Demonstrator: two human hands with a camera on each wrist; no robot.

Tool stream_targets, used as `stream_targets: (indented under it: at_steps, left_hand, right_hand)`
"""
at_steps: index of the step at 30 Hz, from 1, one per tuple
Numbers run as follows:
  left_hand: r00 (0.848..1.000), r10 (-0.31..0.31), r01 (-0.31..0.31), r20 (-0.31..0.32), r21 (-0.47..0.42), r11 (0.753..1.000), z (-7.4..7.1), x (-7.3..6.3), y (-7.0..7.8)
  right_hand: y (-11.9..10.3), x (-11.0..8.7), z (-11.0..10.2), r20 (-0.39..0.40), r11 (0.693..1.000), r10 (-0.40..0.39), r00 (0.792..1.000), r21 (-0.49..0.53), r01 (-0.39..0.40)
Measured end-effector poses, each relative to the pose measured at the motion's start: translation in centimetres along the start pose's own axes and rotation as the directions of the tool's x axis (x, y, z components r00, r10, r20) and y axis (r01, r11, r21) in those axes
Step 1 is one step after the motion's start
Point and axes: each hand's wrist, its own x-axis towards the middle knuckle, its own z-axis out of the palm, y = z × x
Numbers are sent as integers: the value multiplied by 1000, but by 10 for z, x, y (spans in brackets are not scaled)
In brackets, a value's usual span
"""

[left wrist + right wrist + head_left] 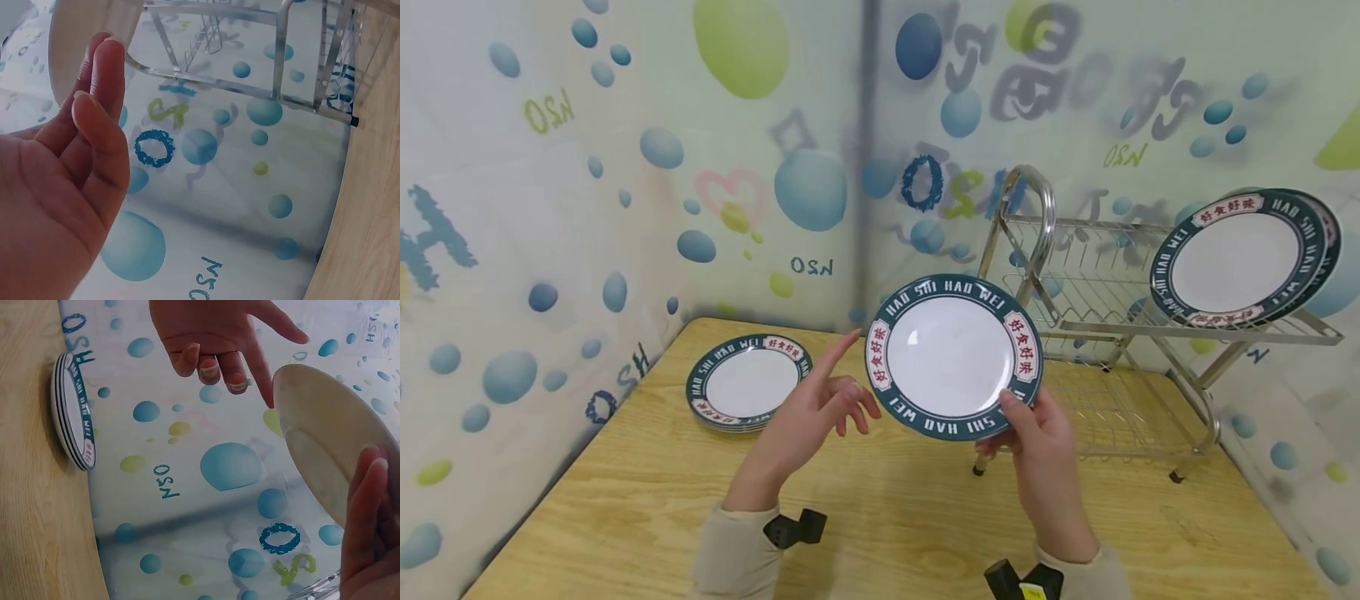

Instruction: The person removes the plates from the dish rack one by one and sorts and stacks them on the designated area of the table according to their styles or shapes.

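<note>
Plate (950,358) is hanging above the surface (895,517) in the head view, the right hand (1048,467) pinching its lower right rim, thumb in front. Stacked plates (752,379) are lying toward the far left corner; a rack (1112,330) is standing by the far right corner. In the left wrist view, the left hand (69,181) is holding nothing, fingers bending loosely. In the right wrist view, a left fingertip (270,400) is resting just beside the rim, contact unclear; keeping the thumb firm while steadying the opposite edge lightly should suit best.
</note>
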Motion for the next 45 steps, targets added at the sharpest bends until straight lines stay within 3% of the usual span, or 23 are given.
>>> stream_targets:
  at_steps: [3, 10, 14, 19, 24, 29, 34, 45]
  left_hand:
    - [1000, 3, -3, 2, 15, 1000, 1, 0, -1]
    - [991, -115, 117, -73, 23, 993, 5, 4, -4]
    - [986, -149, 151, -75, 19, 988, 6, 3, -4]
    - [988, -152, 151, -38, -33, 988, 7, 4, -6]
    - [990, -134, 131, -30, -91, 987, 7, 6, -17]
    - [986, -135, 119, -94, -159, 980, 6, 10, -32]
    - [976, -144, 112, -165, -191, 975, 5, 12, -35]
    - [961, -184, 114, -206, -311, 944, -2, 10, -40]
  right_hand:
    - [3, 1, 3, 10, 999, 31, 999, -24, -31]
    - [11, 2, 7, 33, 996, 85, 996, -14, -84]
    - [13, 2, 9, 37, 994, 107, 994, -16, -106]
    - [14, 3, 10, 52, 991, 131, 990, -26, -130]
    - [17, 4, 8, 79, 989, 142, 987, -58, -137]
    - [19, 8, 6, 97, 991, 124, 987, -65, -118]
    - [21, 11, 7, 98, 987, 152, 983, -62, -147]
    - [23, 11, 4, 102, 981, 190, 977, -70, -183]
